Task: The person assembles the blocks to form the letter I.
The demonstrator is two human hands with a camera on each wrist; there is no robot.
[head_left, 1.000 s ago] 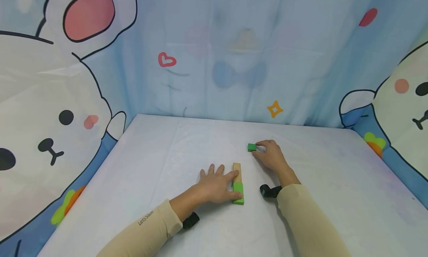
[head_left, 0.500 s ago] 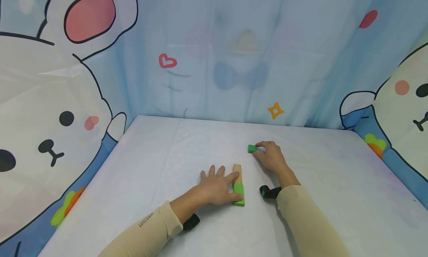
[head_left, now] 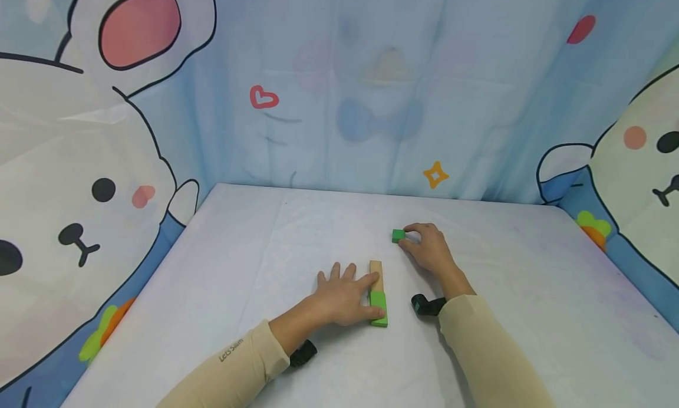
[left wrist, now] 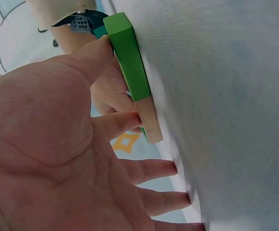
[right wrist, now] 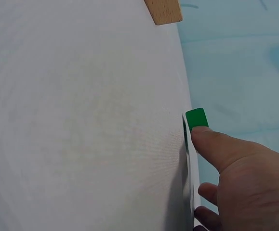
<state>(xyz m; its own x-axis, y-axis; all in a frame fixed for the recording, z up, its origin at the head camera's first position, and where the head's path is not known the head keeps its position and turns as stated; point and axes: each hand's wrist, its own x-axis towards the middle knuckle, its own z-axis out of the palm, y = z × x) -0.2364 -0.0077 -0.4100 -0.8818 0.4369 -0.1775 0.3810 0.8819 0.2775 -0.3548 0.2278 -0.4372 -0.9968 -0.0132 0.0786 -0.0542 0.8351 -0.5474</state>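
Observation:
A light green block (head_left: 378, 302) and a plain wooden block (head_left: 376, 266) lie end to end on the white table, the wooden one farther away. My left hand (head_left: 339, 299) is spread out beside them, thumb on the green block and index fingertip on the wooden one. In the left wrist view the two blocks' ends meet and the other fingers reach out straight past them. Farther back and to the right, my right hand (head_left: 431, 250) pinches a small darker green block (head_left: 398, 236) between thumb and index finger. Its thumb lies against this block in the right wrist view.
The white-covered table (head_left: 530, 278) ends at the back against a blue cartoon curtain (head_left: 318, 142). A black device (head_left: 303, 353) shows at the left wrist, another black device (head_left: 427, 305) at the right wrist. Both forearms come in from the front edge.

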